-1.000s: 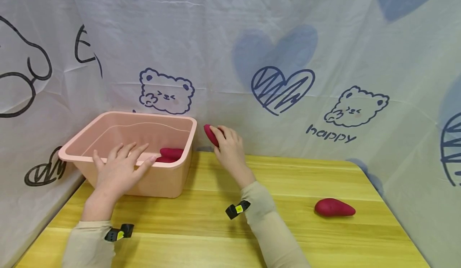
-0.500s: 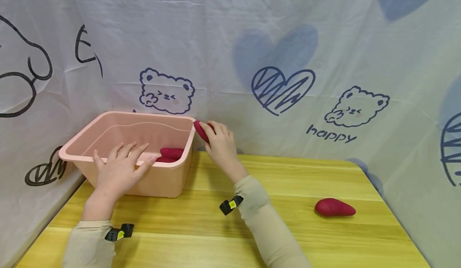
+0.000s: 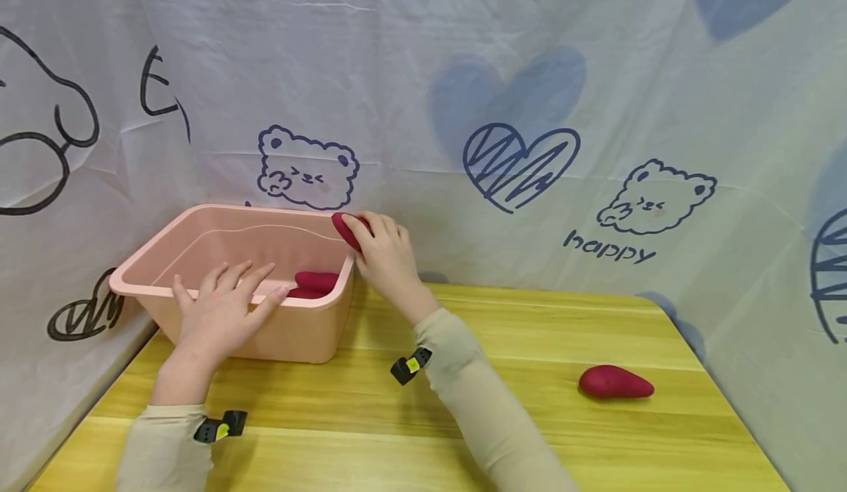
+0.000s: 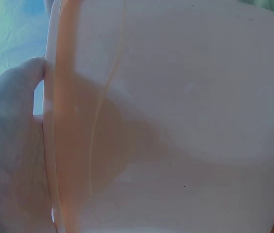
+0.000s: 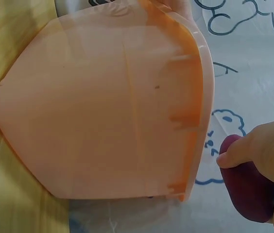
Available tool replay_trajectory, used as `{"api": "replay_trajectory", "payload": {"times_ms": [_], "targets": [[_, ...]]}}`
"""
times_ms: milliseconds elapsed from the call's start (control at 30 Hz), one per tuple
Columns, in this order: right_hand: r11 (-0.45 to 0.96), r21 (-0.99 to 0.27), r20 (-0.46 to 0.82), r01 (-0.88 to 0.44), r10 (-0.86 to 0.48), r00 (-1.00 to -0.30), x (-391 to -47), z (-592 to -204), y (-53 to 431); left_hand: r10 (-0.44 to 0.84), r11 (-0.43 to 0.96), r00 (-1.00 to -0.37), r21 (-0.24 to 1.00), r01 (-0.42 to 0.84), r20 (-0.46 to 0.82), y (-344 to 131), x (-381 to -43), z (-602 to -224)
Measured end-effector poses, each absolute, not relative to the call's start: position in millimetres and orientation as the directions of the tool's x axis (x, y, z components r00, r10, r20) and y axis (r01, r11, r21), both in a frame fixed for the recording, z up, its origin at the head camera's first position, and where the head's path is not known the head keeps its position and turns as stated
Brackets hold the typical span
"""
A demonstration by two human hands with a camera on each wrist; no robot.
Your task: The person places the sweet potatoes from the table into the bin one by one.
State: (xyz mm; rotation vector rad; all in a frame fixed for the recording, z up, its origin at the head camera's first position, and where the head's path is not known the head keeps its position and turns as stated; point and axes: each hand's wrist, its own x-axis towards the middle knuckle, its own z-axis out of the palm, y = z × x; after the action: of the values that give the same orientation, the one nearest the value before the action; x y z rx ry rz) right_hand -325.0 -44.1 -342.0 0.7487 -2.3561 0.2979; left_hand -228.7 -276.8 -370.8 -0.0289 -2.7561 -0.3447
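Note:
My right hand grips a dark red sweet potato between thumb and fingers, over the right rim of a pink plastic basin. In the right wrist view the thumb lies along the held sweet potato, outside the basin wall. My left hand rests on the near rim with its fingers spread and reaching over the inside. Inside the basin, two more sweet potatoes show by the right wall, partly hidden by the near rim. The left wrist view is mostly filled by the basin's outer side.
Another sweet potato lies on the right part of the yellow wood-grain table. A pale printed curtain hangs close behind the table and along its left side, near the basin.
My right hand has moved left with the sweet potato, from beside the basin to over its right rim. My left hand has stayed on the near rim.

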Motion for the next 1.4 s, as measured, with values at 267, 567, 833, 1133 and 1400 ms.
{"api": "replay_trajectory", "payload": {"times_ms": [267, 567, 833, 1133, 1400], "targets": [[0.812, 0.032, 0.600, -0.583, -0.483, -0.638, -323.7, -336.6, -59.8, -0.021, 0.970, -0.931, 0.232, 0.069, 0.364, -277.2, -228.0, -371.7], [0.808, 0.067, 0.540, -0.586, -0.523, -0.659, -325.8, -331.3, -80.0, -0.023, 0.971, -0.934, 0.231, 0.064, 0.356, -277.7, -228.1, -371.5], [0.783, 0.105, 0.524, -0.614, -0.568, -0.635, -329.1, -332.0, -95.9, -0.023, 0.971, -0.932, 0.230, 0.065, 0.362, -278.6, -228.0, -371.6], [0.767, 0.086, 0.489, -0.636, -0.589, -0.643, -333.3, -334.7, -109.8, -0.021, 0.973, -0.933, 0.222, 0.063, 0.358, -278.9, -227.6, -371.0], [0.766, 0.083, 0.454, -0.637, -0.598, -0.660, -335.1, -336.7, -117.9, -0.022, 0.972, -0.937, 0.229, 0.062, 0.349, -278.1, -227.8, -369.3]]}}
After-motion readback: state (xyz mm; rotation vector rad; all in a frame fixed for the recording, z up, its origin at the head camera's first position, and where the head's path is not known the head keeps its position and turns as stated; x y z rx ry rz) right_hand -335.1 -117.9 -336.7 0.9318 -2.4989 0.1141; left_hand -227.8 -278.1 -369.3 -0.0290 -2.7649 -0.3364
